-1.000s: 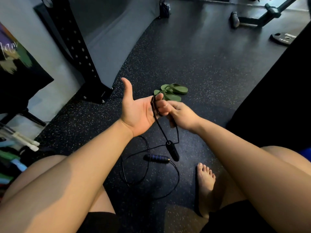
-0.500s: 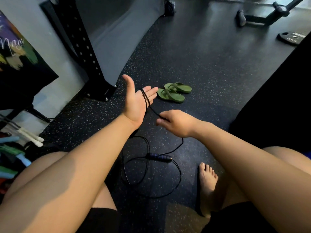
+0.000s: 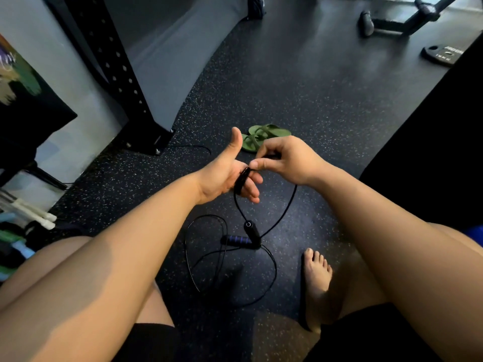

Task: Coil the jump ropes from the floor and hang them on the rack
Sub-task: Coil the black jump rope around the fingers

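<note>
A thin black jump rope (image 3: 282, 215) runs from my hands down to the speckled floor. My left hand (image 3: 227, 173) is held out flat, thumb up, with several turns of the cord wound across its fingers. My right hand (image 3: 285, 158) pinches the cord just above those fingers. One black handle (image 3: 252, 229) hangs from the cord close to the floor. The other handle (image 3: 236, 240), black with blue bands, lies on the floor among loose loops of cord (image 3: 206, 259).
A black upright post with holes (image 3: 117, 71) is bolted to the floor at left. Green flip-flops (image 3: 261, 137) lie beyond my hands. My bare foot (image 3: 317, 278) rests right of the rope. A weight plate (image 3: 441, 54) and bench legs (image 3: 392, 22) are far right.
My right hand rose from beside the left wrist to above the left fingers, carrying the cord over them. The hanging black handle came back into view.
</note>
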{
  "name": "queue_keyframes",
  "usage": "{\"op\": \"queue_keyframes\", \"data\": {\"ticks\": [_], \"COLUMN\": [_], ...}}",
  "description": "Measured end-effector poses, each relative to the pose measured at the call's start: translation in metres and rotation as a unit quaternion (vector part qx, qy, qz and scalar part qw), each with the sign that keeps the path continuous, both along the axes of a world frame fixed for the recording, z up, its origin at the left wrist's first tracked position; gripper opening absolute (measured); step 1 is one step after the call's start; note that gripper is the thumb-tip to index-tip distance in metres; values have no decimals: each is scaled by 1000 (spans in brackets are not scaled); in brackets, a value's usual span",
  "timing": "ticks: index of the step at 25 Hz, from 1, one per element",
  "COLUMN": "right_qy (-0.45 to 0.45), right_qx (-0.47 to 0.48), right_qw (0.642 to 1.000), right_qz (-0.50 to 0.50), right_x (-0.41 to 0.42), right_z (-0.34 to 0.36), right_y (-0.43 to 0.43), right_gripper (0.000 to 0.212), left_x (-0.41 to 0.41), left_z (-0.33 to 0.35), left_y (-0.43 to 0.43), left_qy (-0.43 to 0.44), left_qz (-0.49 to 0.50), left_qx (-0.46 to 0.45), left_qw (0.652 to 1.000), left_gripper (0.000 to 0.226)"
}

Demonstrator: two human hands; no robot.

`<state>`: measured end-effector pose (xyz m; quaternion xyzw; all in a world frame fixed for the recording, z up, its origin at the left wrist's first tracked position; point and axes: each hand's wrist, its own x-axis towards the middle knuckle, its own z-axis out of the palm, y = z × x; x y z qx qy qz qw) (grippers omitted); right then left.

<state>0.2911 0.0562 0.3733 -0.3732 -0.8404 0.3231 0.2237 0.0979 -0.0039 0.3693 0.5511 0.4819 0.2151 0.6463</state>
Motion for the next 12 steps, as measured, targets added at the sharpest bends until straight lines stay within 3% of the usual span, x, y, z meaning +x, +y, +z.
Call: {"op": "queue_keyframes", "data": {"ticks": [6,9,12], "right_qy": [28,65,67], "right_qx": [-20,-128,-249], "right_qw": [998,987,964], "right_qz": [-59,-73,-70], "right_x": [3,-8,-18], "right_z": [-17,-31,-38], "right_y": [-1,-11,-20], "right_gripper": [39,38,42], "left_x": [-4,-5,-5], "left_z": [18,17,16], "left_y": [-1,-3,-5], "left_qy": [-196,-345,-429], "left_qz": [81,132,176], "left_qx": [-95,-118,-83], "left_qw": [973,922,882], "left_gripper": [112,114,114]}}
